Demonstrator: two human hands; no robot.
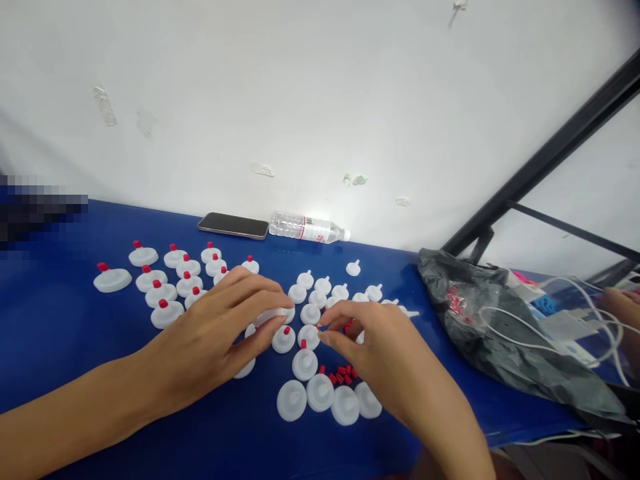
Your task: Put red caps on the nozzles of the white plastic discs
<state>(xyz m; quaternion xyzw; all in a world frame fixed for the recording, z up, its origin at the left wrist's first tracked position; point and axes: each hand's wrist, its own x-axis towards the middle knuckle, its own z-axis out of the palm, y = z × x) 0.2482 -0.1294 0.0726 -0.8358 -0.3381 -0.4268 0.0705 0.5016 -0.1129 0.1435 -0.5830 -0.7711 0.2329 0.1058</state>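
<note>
My left hand (220, 327) is closed around a white nozzle lid (270, 316), which lies partly hidden between the thumb and fingers. Just to its right, my right hand (373, 340) pinches thumb and forefinger together over the white lids; whatever is between the fingertips is too small to make out. Below that hand lies a pile of small red caps (344, 375), some of them covered by the hand. Lids with red caps on their nozzles (167, 313) stand in rows at the left. Uncapped white lids (345, 405) lie around the right hand.
Against the wall, a phone (233, 225) and a clear plastic bottle (309, 228) lie on the blue table (210, 427). At the right are a black plastic bag (500, 353), a white cable (520, 337), a slanted black frame (550, 140) and part of another person's hand (623, 307).
</note>
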